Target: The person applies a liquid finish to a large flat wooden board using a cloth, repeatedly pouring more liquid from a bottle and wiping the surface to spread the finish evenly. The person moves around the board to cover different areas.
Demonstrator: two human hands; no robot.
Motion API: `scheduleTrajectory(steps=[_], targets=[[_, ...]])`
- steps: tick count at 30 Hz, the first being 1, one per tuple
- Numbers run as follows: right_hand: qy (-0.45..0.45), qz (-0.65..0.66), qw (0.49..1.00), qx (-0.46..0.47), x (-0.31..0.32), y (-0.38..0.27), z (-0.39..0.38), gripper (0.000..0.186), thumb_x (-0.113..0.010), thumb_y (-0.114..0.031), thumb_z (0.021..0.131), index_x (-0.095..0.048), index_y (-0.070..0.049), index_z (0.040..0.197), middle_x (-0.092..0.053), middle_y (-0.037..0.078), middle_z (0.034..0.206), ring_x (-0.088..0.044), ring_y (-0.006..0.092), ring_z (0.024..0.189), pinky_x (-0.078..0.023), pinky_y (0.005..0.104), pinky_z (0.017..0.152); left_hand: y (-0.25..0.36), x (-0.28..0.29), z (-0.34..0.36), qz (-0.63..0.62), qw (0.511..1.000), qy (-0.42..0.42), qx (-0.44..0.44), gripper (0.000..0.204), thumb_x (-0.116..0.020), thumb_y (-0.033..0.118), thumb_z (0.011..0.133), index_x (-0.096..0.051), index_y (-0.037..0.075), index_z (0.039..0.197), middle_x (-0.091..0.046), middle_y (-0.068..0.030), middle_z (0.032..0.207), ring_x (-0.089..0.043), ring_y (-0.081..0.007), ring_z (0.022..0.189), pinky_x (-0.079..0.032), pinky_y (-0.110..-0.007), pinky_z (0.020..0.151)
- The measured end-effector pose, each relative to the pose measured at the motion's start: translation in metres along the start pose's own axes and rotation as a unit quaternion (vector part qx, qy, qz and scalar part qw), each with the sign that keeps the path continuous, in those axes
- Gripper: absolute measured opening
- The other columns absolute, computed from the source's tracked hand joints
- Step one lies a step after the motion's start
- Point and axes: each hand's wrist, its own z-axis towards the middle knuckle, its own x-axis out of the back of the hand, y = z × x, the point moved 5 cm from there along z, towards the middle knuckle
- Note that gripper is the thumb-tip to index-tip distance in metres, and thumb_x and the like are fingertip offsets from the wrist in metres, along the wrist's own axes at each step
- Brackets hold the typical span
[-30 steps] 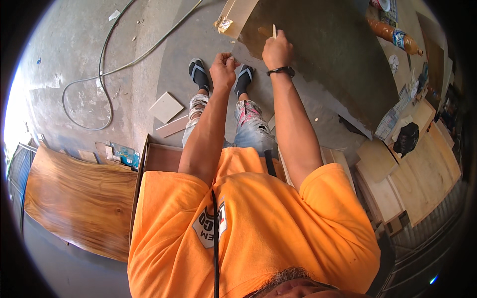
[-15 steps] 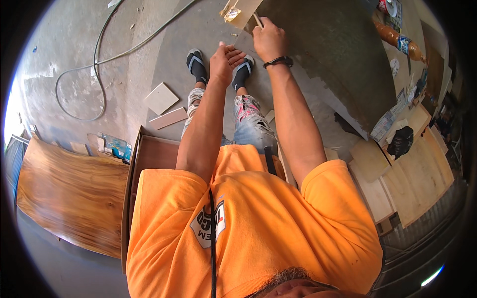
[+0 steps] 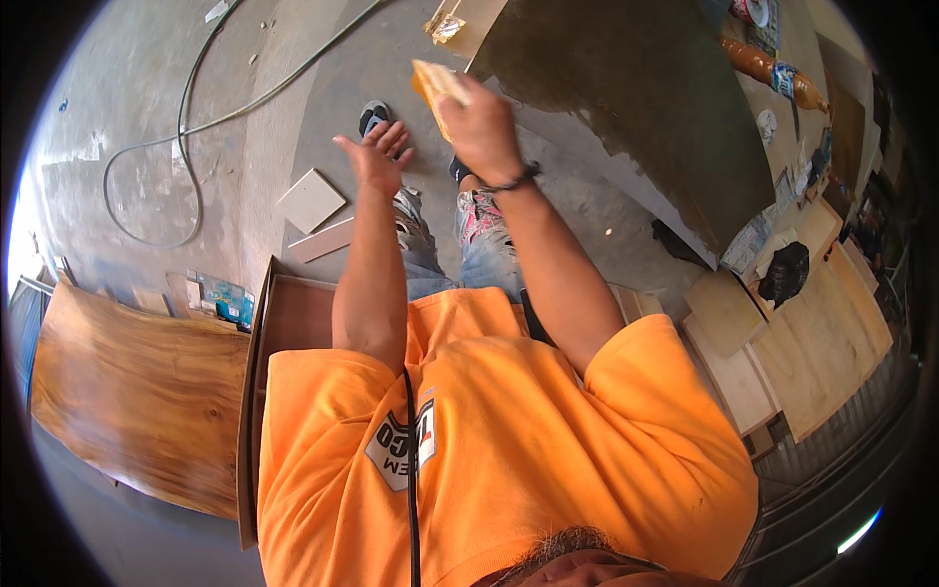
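Note:
My right hand (image 3: pixel 484 135) grips a flat yellow-and-cream piece (image 3: pixel 433 88), whose broad end sticks out past the fingers. Its exact kind I cannot tell. To the left of it, my left hand (image 3: pixel 376 161) holds nothing, fingers spread and palm partly turned up. Just right of my right hand is a large panel (image 3: pixel 626 117) with a dark greenish-brown face and a paler, uneven margin along its near side. Beyond my hands, at the top, a pale board (image 3: pixel 479 22) carries a small shiny golden patch (image 3: pixel 445 27) at its corner.
A grey hose (image 3: pixel 196 176) loops over the concrete floor at left. Two pale offcuts (image 3: pixel 311 201) lie near my legs. A glossy wooden slab (image 3: pixel 137 391) is at lower left. On the right are a brown-filled bottle (image 3: pixel 773 73), a black bundle (image 3: pixel 785 274) and plywood sheets (image 3: pixel 822 342).
My right hand has drawn back from the pale board, down and left, bringing the yellow-and-cream piece into fuller view. My left hand has moved left and nearer, its fingers spreading.

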Motion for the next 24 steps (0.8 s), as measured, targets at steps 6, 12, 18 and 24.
scheduleTrajectory(steps=[6, 12, 18, 24], targets=[[0.078, 0.066, 0.995, -0.001, 0.131, 0.009, 0.002, 0.026, -0.058, -0.015, 0.086, -0.062, 0.0, 0.107, -0.068, 0.019, 0.095, -0.068, 0.0293, 0.086, -0.051, 0.036, 0.076, 0.011, -0.025, -0.014, 0.152, 0.985, -0.076, -0.028, 0.071, -0.03, 0.061, 0.095, -0.048, 0.0, 0.128, -0.06, -0.0158, 0.119, -0.057, -0.0267, 0.109, -0.043, -0.043, 0.092], [0.076, -0.319, 0.935, 0.138, 0.086, 0.093, 0.031, 0.017, -0.054, -0.012, 0.085, -0.054, -0.007, 0.1, -0.064, 0.018, 0.085, -0.062, 0.0409, 0.078, -0.05, 0.0497, 0.068, 0.001, -0.105, -0.027, 0.237, 0.955, -0.172, -0.038, 0.04, -0.05, 0.035, 0.096, -0.056, 0.0, 0.115, -0.065, -0.0116, 0.106, -0.062, -0.0211, 0.097, -0.048, -0.036, 0.085], [0.138, -0.31, 0.941, -0.007, 0.11, 0.107, 0.039, 0.017, -0.053, -0.016, 0.085, -0.056, -0.007, 0.099, -0.064, 0.018, 0.091, -0.062, 0.0416, 0.082, -0.05, 0.052, 0.072, -0.009, -0.106, -0.021, 0.223, 0.966, -0.129, -0.031, 0.033, -0.052, 0.032, 0.095, -0.057, 0.002, 0.11, -0.066, -0.011, 0.098, -0.062, -0.0208, 0.092, -0.049, -0.036, 0.082], [0.117, -0.209, 0.971, 0.004, 0.108, 0.117, 0.068, 0.021, -0.054, -0.02, 0.081, -0.065, -0.007, 0.093, -0.066, 0.022, 0.082, -0.062, 0.0432, 0.082, -0.05, 0.0497, 0.077, 0.003, -0.106, -0.016, 0.271, 0.955, -0.112, -0.04, 0.042, -0.047, 0.039, 0.096, -0.061, 0.002, 0.111, -0.065, -0.0109, 0.105, -0.061, -0.0217, 0.095, -0.047, -0.037, 0.084]])
